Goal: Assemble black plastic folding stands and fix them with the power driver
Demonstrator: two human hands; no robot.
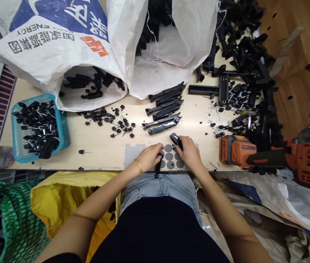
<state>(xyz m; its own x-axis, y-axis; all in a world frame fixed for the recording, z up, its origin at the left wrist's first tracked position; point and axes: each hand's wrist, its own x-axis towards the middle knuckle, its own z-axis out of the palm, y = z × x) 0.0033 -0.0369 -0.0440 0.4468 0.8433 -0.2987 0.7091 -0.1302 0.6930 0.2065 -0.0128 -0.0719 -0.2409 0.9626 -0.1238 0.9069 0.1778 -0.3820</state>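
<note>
My left hand (148, 157), with a yellow band at its wrist, has its fingers closed on a slim black plastic part (158, 167) that reaches over the table's front edge. My right hand (190, 150) is wrapped round another black plastic part (176, 140) with a shiny rounded end. Between and beneath both hands lies a sheet of round grey pads (168, 157), partly covered by the fingers. Beyond the hands, several long black arm-like parts (164, 124) lie in a slanting stack.
A blue basket (64, 128) of black-headed pins stands at left. White sacks (45, 44) with black parts lie at the back. Loose knobs (122, 126) are scattered nearby. At right are an orange cordless tool (237, 149) and a heap of black parts (242, 51).
</note>
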